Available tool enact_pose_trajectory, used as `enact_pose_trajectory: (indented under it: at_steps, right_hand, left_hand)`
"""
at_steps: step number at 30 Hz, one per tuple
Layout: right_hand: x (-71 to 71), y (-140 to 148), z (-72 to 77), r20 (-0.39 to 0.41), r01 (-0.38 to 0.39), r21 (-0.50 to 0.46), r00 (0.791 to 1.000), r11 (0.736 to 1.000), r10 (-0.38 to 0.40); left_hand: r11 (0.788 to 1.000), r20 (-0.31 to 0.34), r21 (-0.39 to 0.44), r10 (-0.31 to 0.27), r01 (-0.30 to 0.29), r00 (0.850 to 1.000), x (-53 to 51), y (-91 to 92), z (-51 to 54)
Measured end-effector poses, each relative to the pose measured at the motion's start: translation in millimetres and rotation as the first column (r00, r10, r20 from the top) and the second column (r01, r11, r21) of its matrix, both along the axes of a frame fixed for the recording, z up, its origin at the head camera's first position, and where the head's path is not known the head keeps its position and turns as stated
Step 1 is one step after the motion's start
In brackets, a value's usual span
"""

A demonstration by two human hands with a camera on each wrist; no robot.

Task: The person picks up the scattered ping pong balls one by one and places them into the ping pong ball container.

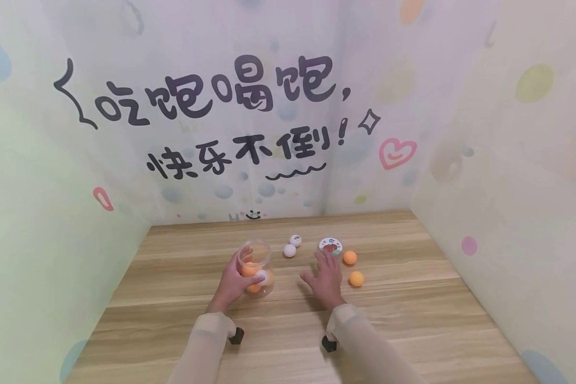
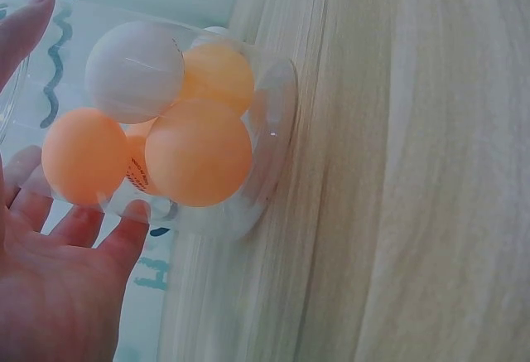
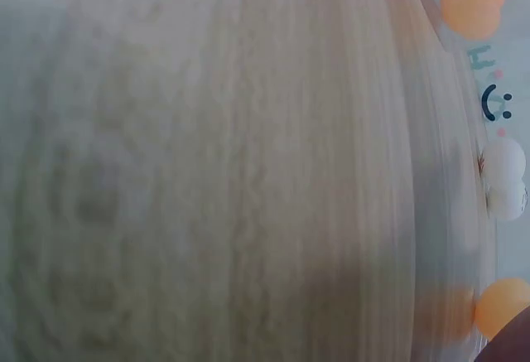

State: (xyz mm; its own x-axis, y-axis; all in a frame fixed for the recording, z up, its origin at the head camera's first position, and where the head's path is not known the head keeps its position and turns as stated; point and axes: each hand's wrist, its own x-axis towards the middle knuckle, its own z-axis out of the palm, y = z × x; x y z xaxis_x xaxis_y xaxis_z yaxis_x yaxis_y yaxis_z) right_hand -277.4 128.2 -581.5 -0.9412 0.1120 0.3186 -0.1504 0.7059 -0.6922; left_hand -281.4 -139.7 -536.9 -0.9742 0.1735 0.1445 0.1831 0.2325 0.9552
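My left hand [image 1: 233, 281] grips a clear plastic jar [image 1: 255, 254] from its left side, thumb in front and fingers round the back. Inside lie several orange table tennis balls [image 2: 199, 153] and a white ball [image 2: 135, 72]; the jar's mouth has no lid on it. My right hand [image 1: 327, 280] reaches over the table with its fingers spread and nothing held. Its fingertips overlap the near edge of a round printed lid [image 1: 330, 246]; whether they touch it I cannot tell. In the right wrist view the hand is almost wholly out of frame.
Two white balls [image 1: 292, 246] sit close together between the jar and the lid. To the right of my right hand are two loose orange balls [image 1: 356, 279]. The wood-grain table [image 1: 182, 266] meets a printed wall [image 1: 288, 192] at the back, with side walls left and right.
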Motion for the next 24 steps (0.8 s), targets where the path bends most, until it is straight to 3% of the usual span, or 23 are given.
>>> enact_pose_trajectory:
  at_steps: [4, 11, 24]
  right_hand:
    - [-1.2, 3.0, -3.3, 0.027, 0.005, 0.019, 1.0, 1.0, -0.006]
    - [0.8, 2.1, 0.4, 0.153, -0.004, 0.055, 0.988, 0.998, -0.005]
    - [7.2, 1.9, 0.2, 0.14, -0.016, 0.042, 0.99, 0.999, 0.01]
  left_hand:
    - [1.0, -0.016, -0.009, 0.006, -0.006, 1.0, 0.0, 0.8, 0.3]
    - [1.0, -0.011, 0.015, -0.009, 0.009, 1.0, -0.3, 0.6, 0.1]
    - [1.0, -0.012, 0.024, -0.003, 0.003, 1.0, 0.5, 0.1, -0.5]
